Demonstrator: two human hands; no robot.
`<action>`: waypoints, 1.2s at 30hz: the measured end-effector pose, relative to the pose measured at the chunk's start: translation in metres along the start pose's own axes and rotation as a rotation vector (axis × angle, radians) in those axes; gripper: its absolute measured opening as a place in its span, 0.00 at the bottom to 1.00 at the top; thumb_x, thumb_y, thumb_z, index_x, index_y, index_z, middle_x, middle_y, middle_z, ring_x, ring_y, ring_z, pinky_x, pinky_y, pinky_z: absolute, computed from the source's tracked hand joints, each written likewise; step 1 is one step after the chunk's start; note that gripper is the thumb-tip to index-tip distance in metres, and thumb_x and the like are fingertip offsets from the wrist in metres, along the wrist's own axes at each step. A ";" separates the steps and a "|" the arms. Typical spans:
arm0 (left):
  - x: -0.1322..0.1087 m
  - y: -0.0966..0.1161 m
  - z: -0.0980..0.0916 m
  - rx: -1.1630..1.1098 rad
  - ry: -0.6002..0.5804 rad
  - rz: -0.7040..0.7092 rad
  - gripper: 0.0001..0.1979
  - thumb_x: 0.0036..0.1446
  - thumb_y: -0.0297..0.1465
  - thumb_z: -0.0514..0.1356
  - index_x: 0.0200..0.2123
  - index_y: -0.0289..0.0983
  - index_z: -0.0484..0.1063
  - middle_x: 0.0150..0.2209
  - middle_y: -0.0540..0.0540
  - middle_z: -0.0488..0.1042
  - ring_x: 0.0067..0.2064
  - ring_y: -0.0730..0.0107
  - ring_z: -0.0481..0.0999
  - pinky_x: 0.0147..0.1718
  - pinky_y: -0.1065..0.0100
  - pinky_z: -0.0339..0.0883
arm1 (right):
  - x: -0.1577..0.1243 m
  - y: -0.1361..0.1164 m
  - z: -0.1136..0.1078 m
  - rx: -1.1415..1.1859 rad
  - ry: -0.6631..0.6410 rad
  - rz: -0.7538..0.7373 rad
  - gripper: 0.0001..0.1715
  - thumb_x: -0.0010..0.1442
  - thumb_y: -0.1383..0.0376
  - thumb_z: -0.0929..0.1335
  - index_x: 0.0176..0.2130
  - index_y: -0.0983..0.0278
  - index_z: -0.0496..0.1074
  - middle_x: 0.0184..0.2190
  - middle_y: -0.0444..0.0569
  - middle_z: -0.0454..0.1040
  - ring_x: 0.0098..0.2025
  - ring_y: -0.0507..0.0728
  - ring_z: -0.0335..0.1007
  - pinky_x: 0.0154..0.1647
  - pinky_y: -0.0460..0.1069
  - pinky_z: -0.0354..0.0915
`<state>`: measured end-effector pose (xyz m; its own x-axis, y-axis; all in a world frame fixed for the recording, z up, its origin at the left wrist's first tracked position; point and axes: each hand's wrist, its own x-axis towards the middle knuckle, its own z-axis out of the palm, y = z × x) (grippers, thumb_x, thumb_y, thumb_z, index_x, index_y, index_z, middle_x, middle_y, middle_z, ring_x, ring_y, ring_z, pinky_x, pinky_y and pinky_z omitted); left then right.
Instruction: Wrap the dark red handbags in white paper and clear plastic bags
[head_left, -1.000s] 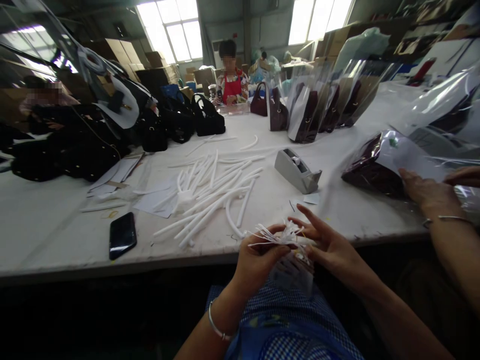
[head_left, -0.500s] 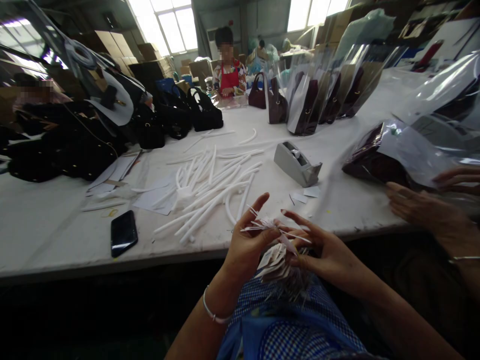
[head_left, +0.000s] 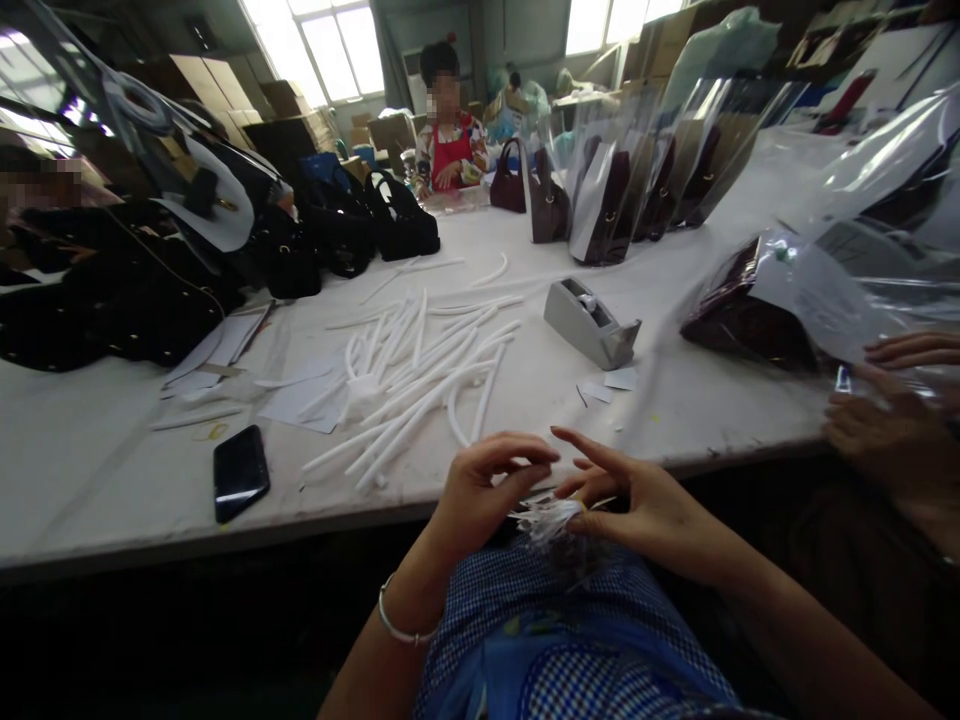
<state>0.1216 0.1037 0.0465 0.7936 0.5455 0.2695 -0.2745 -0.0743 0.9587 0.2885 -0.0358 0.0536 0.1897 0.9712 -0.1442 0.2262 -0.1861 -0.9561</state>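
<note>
Both my hands meet just below the table's near edge, over my lap. My left hand point(head_left: 480, 490) is curled, its thumb and fingers pinching at a small bundle of white tags with thin strings point(head_left: 551, 518). My right hand point(head_left: 637, 495) holds the same bundle from the right, with the forefinger stretched out and the other fingers curled round it. The bundle hangs down onto my blue checked apron point(head_left: 555, 640).
On the white table point(head_left: 97, 470) lie a pile of white foam tubes point(head_left: 420, 370), a grey tape dispenser point(head_left: 589, 322), a black phone point(head_left: 240, 472) and loose papers. Black bags are heaped at left, bagged dark handbags point(head_left: 742, 320) at right. A co-worker's hands point(head_left: 892, 420) work there.
My hands and the tag bundle have dropped from table-edge height down toward my lap. The co-worker's hands have pulled back to the right.
</note>
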 end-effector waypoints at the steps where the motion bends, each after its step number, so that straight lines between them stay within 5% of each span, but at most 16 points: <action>1: 0.001 0.002 0.001 0.151 -0.115 0.044 0.06 0.60 0.29 0.66 0.41 0.40 0.81 0.43 0.44 0.78 0.45 0.69 0.78 0.43 0.72 0.71 | 0.000 -0.001 0.000 -0.004 -0.017 0.001 0.55 0.53 0.61 0.76 0.71 0.59 0.51 0.36 0.44 0.82 0.47 0.61 0.78 0.68 0.64 0.53; 4: 0.001 0.009 0.005 0.471 -0.362 0.163 0.08 0.62 0.29 0.63 0.42 0.38 0.81 0.45 0.42 0.78 0.45 0.67 0.77 0.46 0.68 0.71 | 0.000 -0.004 0.000 -0.003 -0.069 -0.003 0.56 0.54 0.61 0.76 0.72 0.59 0.49 0.37 0.44 0.82 0.43 0.60 0.78 0.63 0.62 0.61; 12: 0.014 0.023 0.003 0.829 -0.657 0.283 0.09 0.67 0.29 0.56 0.43 0.36 0.77 0.47 0.42 0.77 0.46 0.65 0.77 0.44 0.68 0.70 | -0.003 0.003 0.002 -0.007 -0.092 -0.015 0.50 0.54 0.65 0.75 0.70 0.55 0.55 0.36 0.41 0.79 0.46 0.62 0.76 0.55 0.58 0.69; 17: 0.014 0.028 -0.006 0.655 -0.605 0.224 0.06 0.67 0.28 0.56 0.41 0.36 0.73 0.49 0.42 0.75 0.50 0.66 0.75 0.51 0.67 0.68 | -0.009 0.007 -0.006 0.193 0.053 -0.005 0.43 0.56 0.60 0.76 0.66 0.57 0.62 0.37 0.45 0.80 0.48 0.61 0.75 0.59 0.58 0.66; 23: -0.004 0.022 -0.017 0.355 -0.460 0.151 0.05 0.67 0.27 0.55 0.39 0.36 0.70 0.49 0.41 0.74 0.51 0.67 0.74 0.53 0.65 0.67 | -0.018 0.014 -0.001 0.655 0.336 0.071 0.45 0.55 0.53 0.76 0.66 0.54 0.61 0.40 0.49 0.81 0.39 0.57 0.77 0.44 0.52 0.73; 26: -0.010 0.018 -0.014 0.368 -0.397 0.207 0.04 0.66 0.26 0.56 0.40 0.36 0.71 0.52 0.39 0.72 0.52 0.66 0.74 0.53 0.65 0.68 | -0.019 0.012 0.002 0.630 0.347 0.066 0.42 0.57 0.52 0.75 0.65 0.55 0.62 0.41 0.49 0.81 0.41 0.59 0.78 0.47 0.54 0.73; 32: -0.019 0.013 -0.008 0.460 -0.279 0.223 0.05 0.66 0.26 0.57 0.40 0.36 0.73 0.48 0.39 0.72 0.48 0.66 0.75 0.48 0.66 0.70 | -0.022 0.012 0.002 0.077 0.121 -0.025 0.21 0.61 0.52 0.73 0.50 0.60 0.78 0.50 0.53 0.78 0.51 0.64 0.74 0.55 0.56 0.69; 36: -0.025 0.007 -0.003 0.455 -0.304 0.212 0.05 0.66 0.27 0.57 0.39 0.36 0.73 0.46 0.40 0.72 0.48 0.66 0.75 0.50 0.65 0.70 | -0.023 0.016 0.008 0.326 0.162 0.002 0.21 0.59 0.53 0.74 0.50 0.58 0.77 0.44 0.50 0.80 0.46 0.61 0.76 0.49 0.54 0.72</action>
<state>0.0980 0.0923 0.0466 0.8855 0.2206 0.4090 -0.2369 -0.5430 0.8056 0.2803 -0.0599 0.0400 0.3450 0.9298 -0.1285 -0.0860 -0.1050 -0.9907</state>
